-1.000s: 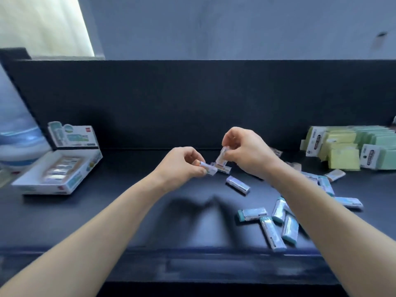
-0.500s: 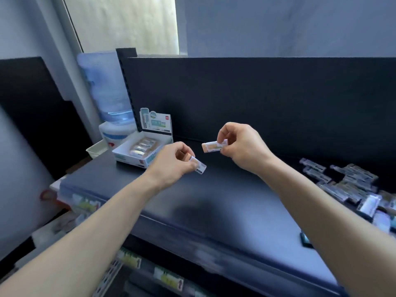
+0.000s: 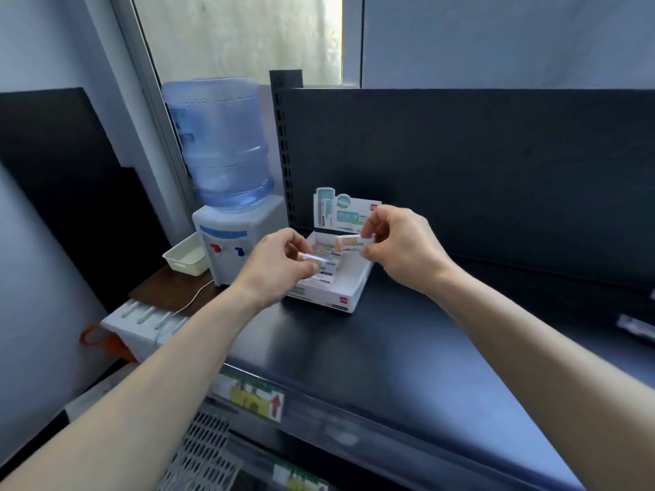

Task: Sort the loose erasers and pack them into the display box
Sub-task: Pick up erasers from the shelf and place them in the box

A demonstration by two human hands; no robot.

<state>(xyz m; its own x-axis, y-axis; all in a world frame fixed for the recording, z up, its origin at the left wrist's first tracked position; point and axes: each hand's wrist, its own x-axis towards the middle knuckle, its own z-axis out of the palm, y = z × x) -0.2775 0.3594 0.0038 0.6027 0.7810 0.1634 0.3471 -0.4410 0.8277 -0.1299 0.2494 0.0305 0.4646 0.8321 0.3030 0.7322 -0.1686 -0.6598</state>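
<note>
The white display box (image 3: 349,293) stands open on the dark shelf, its printed lid flap upright behind it and a row of wrapped erasers (image 3: 328,269) lying in its left part. My left hand (image 3: 278,265) pinches a small orange-ended eraser (image 3: 312,257) over the box's left side. My right hand (image 3: 400,248) holds another orange-ended eraser (image 3: 351,241) level above the box's back. Both hands hover just over the box, apart from each other.
A water dispenser (image 3: 230,242) with a blue bottle stands left of the shelf, beside a small white basket (image 3: 186,258). The dark shelf back panel (image 3: 460,171) rises behind the box. A loose eraser (image 3: 638,327) lies at the far right edge.
The view has swung left, from the eraser pile to the box. Both hands, each keeping its eraser, have travelled to just above the display box.
</note>
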